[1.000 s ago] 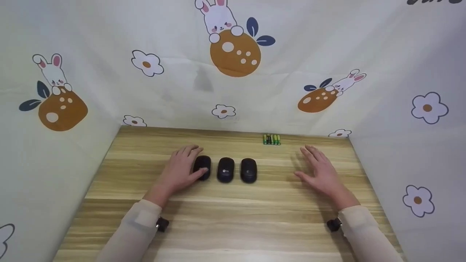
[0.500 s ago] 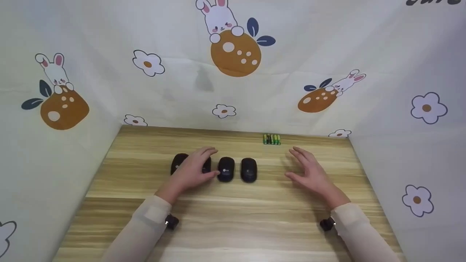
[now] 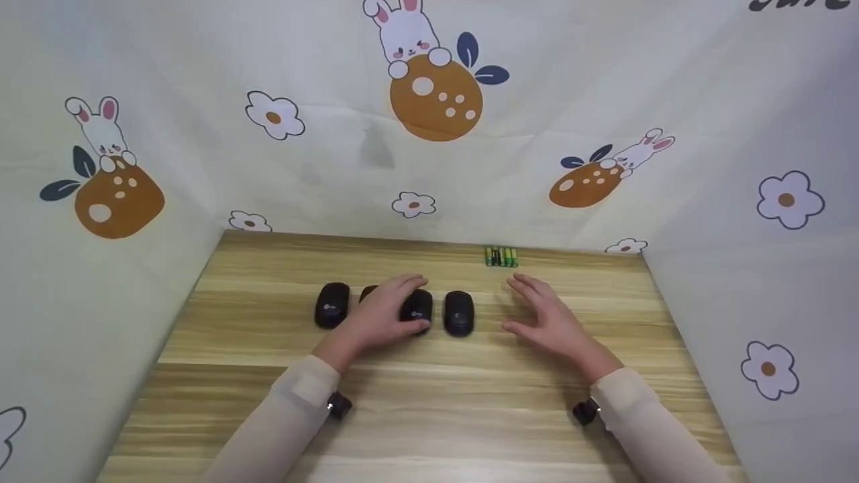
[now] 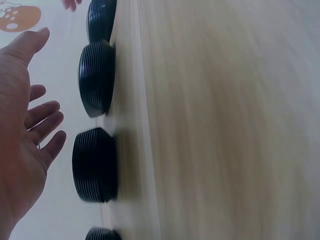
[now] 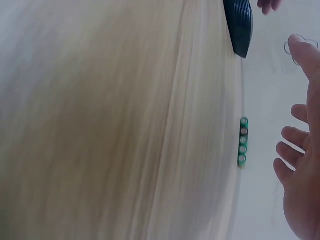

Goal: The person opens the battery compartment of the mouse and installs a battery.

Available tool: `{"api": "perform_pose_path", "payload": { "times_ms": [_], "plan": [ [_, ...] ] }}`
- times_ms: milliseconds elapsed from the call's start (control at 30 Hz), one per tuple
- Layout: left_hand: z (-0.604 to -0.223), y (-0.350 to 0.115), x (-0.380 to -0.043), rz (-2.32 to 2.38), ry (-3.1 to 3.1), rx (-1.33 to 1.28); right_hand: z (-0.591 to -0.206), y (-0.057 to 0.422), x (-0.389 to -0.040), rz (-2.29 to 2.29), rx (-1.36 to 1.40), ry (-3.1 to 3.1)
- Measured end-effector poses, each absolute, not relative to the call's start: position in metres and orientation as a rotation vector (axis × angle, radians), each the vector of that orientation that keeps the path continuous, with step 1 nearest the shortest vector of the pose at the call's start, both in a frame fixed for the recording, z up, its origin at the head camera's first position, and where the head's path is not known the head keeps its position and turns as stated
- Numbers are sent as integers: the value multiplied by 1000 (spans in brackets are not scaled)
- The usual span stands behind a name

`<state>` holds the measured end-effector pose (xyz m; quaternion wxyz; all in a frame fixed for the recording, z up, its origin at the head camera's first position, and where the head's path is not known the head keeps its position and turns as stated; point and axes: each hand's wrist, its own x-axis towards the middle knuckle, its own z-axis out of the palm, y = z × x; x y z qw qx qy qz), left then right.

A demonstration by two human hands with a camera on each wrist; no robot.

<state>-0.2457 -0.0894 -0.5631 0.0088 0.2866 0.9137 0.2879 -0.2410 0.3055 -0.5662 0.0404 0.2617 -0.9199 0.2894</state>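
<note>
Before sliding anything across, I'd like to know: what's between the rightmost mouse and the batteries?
Only bare tabletop separates the rightmost mouse from the batteries, as the head view shows.

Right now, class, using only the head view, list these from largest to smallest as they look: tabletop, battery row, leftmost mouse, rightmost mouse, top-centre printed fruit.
1. Tabletop
2. Top-centre printed fruit
3. Leftmost mouse and rightmost mouse: too alike to rank
4. Battery row

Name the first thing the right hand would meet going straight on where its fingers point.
Probably the row of batteries, though the right hand seems raised and might pass above.
</note>
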Motion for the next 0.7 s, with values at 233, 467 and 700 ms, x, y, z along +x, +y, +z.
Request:
{"api": "perform_pose_path", "payload": {
  "times_ms": [233,467,700],
  "plan": [
    [-564,-73,-246,875,2830,894,-568,289,-240,899,827,-2839],
    [-568,-57,-249,814,2816,862,-571,275,-242,889,861,-2863],
    [-566,-45,-252,770,2797,881,-568,261,-242,881,882,-2909]
  ]
}}
